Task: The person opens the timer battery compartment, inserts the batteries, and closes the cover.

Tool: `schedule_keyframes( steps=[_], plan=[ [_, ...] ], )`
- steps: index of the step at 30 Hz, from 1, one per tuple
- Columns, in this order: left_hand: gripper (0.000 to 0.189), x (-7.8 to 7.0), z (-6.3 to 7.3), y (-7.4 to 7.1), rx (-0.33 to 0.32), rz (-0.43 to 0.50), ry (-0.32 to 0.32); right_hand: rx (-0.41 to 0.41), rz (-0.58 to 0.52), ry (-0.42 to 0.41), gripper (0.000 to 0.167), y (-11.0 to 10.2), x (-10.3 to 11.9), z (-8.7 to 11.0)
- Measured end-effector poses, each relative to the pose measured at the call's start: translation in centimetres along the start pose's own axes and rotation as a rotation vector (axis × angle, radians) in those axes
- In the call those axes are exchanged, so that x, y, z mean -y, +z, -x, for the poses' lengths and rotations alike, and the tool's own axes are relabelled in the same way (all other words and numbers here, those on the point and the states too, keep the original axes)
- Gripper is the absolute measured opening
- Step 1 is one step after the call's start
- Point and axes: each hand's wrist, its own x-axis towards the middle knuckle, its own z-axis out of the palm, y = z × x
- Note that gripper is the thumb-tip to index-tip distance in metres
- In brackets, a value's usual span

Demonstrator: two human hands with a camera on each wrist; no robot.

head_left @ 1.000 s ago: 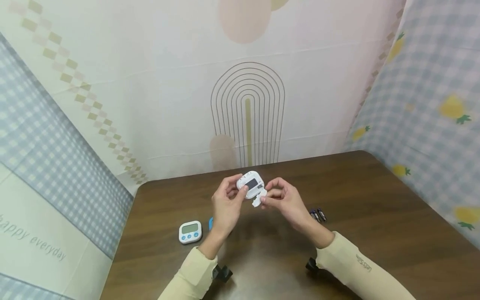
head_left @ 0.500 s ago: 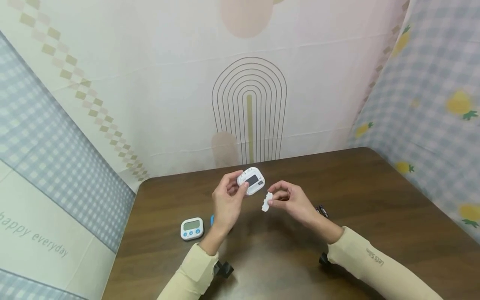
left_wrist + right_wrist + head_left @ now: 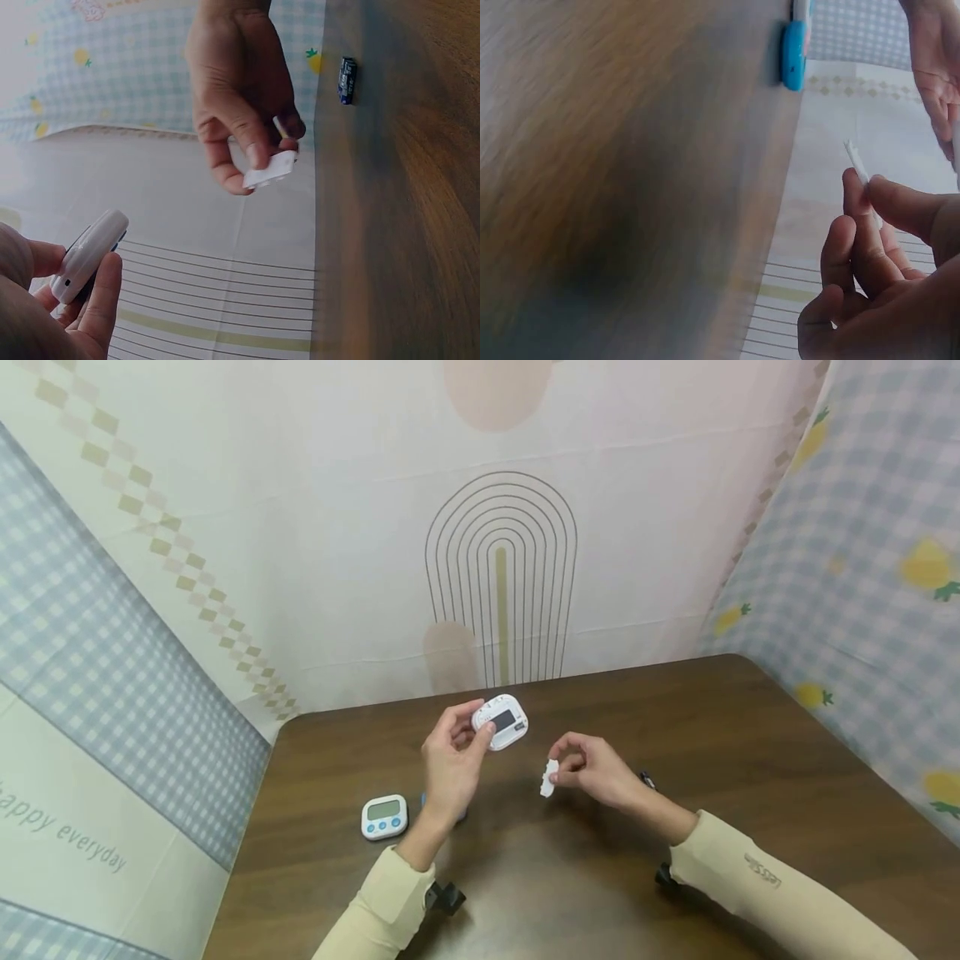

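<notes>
My left hand (image 3: 454, 768) grips a white digital timer (image 3: 510, 737) by its left edge, above the table, its back toward me. The thumb lies over the back, and the battery slot stands uncovered. Off to the right, my right hand (image 3: 600, 770) pinches a small white battery cover (image 3: 549, 778) between thumb and fingers, apart from the timer. Seen from the left wrist, the cover (image 3: 270, 171) hangs below the fingertips. The right wrist view catches the cover (image 3: 857, 163) edge-on.
A second white timer (image 3: 385, 817) with blue buttons lies screen up on the brown table (image 3: 555, 893). A blue item (image 3: 462, 814) is mostly hidden behind my left wrist. Batteries (image 3: 647, 779) lie beyond my right forearm; one battery (image 3: 346, 80) shows in the left wrist view.
The battery cover has come away from the timer's back. My right hand has carried it right and slightly down, while my left hand has stayed nearly in place with the timer.
</notes>
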Motion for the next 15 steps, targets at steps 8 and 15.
schedule_keyframes(
  steps=[8, 15],
  plan=[
    [0.032, 0.0, 0.0, 0.0, 0.005, 0.012, -0.008, 0.085, 0.088, 0.030, 0.025, -0.5, -1.3, 0.0],
    [0.033, -0.1, 0.1, -0.1, 0.030, 0.030, -0.020, 0.190, 0.094, 0.042, 0.023, -0.8, -1.9, 0.0]
  ],
)
